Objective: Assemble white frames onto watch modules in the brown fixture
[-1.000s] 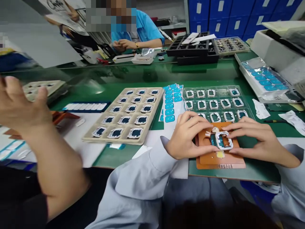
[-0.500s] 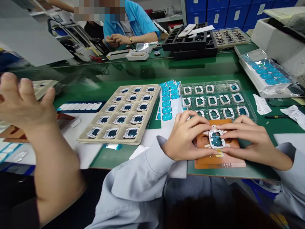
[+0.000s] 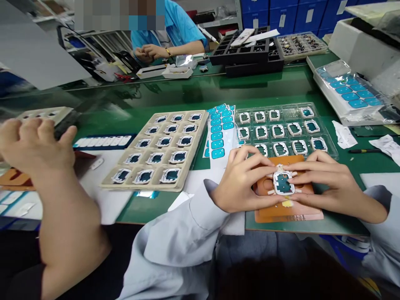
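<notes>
Both hands pinch one small white frame that sits on the orange block, low and right on the green table. The left hand grasps it from nine o'clock, the right hand from three o'clock, likely to keep it square on the block. At twelve o'clock lies a clear tray of like frames; at ten o'clock, a beige tray. Fingertips cover the frame's sides, so how it seats is hidden. A co-worker's arm blocks the left edge.

Orange fixture partly under both hands
</notes>
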A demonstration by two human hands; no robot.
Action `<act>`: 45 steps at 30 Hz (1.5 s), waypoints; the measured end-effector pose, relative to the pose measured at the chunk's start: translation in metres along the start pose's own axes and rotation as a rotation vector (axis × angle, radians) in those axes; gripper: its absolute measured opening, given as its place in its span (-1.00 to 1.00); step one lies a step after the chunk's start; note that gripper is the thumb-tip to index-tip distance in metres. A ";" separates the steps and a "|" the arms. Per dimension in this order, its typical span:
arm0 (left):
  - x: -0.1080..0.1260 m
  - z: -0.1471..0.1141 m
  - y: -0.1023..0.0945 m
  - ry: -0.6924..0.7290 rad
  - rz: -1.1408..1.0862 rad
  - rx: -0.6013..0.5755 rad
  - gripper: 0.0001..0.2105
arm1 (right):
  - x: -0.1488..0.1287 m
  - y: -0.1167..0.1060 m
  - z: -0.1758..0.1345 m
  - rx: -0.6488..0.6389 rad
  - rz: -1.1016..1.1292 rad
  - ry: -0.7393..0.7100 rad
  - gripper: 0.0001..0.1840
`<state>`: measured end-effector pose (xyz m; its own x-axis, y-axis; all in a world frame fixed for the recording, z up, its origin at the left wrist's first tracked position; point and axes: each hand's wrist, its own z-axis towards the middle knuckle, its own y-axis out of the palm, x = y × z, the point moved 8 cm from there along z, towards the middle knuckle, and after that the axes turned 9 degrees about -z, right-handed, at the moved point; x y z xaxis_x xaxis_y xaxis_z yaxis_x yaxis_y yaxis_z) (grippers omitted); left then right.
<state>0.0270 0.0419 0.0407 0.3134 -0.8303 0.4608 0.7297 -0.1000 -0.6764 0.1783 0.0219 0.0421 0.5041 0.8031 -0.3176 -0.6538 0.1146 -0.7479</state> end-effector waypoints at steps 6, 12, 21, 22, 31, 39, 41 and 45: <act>-0.011 -0.003 0.006 -0.053 -0.118 -0.005 -0.55 | -0.002 0.000 0.000 0.013 -0.051 -0.026 -0.86; -0.014 0.001 0.019 -0.151 -0.363 -0.142 -0.49 | 0.005 0.000 -0.002 0.061 -0.010 0.050 -0.72; -0.018 0.002 0.006 -0.195 -0.267 -0.001 -0.40 | 0.003 -0.010 -0.002 0.151 0.080 0.061 -0.64; -0.016 0.002 0.005 -0.173 -0.269 0.003 -0.46 | 0.004 -0.012 -0.003 0.172 0.086 0.062 -0.63; 0.007 0.002 0.011 0.067 -0.305 -0.038 -0.69 | 0.013 0.008 -0.007 0.025 0.207 0.137 -0.46; 0.005 -0.002 0.010 0.099 -0.045 -0.036 -0.57 | 0.035 0.019 -0.014 0.001 0.707 0.396 -0.39; 0.006 -0.003 0.008 0.107 -0.030 -0.024 -0.61 | 0.037 0.019 -0.013 -0.023 0.789 0.437 -0.43; 0.008 -0.002 0.001 0.154 -0.022 0.047 -0.73 | 0.039 0.020 -0.012 -0.048 0.965 0.497 -0.46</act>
<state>0.0287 0.0342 0.0426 0.2030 -0.9028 0.3792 0.7642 -0.0961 -0.6378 0.1918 0.0491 0.0083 -0.0314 0.2148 -0.9761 -0.8798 -0.4693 -0.0750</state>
